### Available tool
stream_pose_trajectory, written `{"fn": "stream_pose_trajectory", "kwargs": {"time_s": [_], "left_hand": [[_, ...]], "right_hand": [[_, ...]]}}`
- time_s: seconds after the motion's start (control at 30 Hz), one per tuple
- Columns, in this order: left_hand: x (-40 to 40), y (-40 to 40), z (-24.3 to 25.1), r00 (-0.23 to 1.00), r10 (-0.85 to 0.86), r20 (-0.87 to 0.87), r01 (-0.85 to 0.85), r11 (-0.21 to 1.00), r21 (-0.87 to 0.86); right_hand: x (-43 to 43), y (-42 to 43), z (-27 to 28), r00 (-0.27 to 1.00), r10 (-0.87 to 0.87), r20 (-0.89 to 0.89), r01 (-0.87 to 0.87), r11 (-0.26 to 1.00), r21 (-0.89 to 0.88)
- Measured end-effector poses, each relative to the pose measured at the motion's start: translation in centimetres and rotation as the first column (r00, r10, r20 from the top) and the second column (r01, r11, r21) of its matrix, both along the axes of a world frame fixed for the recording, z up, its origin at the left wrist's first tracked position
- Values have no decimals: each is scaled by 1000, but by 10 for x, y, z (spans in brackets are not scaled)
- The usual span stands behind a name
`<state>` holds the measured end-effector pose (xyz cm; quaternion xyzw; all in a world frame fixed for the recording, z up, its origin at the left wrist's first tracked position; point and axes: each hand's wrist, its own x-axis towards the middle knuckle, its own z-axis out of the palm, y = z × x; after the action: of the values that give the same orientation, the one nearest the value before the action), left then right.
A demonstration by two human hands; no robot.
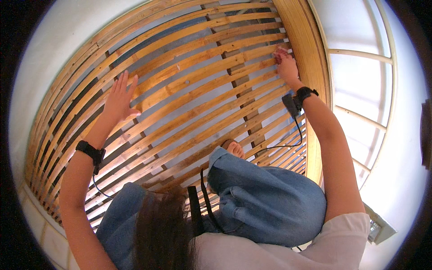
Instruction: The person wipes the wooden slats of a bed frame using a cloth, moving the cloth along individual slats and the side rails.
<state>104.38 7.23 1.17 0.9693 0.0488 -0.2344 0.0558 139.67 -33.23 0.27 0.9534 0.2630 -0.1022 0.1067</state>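
Observation:
Beneath me spreads a frame of wooden bed slats (189, 84), with narrow gaps between them and darker cross supports below. My left hand (120, 98) lies on the slats at the left with its fingers stretched out, holding nothing. Up at the right, my right hand (287, 64) grips a crumpled reddish cloth (280, 54) against the slat ends, beside the wide wooden side rail (305, 64). Each wrist wears a black strap with a small device and a cable.
A window with pale bars (359, 55) is beyond the rail on the right. White wall (50, 57) borders the left. My jeans-clad knees and a foot (236, 149) rest over the slats. The right wrist's cable (301, 135) trails over them.

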Motion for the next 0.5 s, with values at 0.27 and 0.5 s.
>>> {"fn": "stream_pose_trajectory", "kwargs": {"time_s": [0.27, 0.5], "left_hand": [[5, 0, 1, 1000, 6, 4, -6, 1000, -10], [2, 2, -3, 999, 18, 51, -16, 999, -42]], "right_hand": [[-163, 88, -7, 909, 210, -361, -38, 902, 430], [-147, 114, 27, 544, 687, -482, -263, 685, 679]]}}
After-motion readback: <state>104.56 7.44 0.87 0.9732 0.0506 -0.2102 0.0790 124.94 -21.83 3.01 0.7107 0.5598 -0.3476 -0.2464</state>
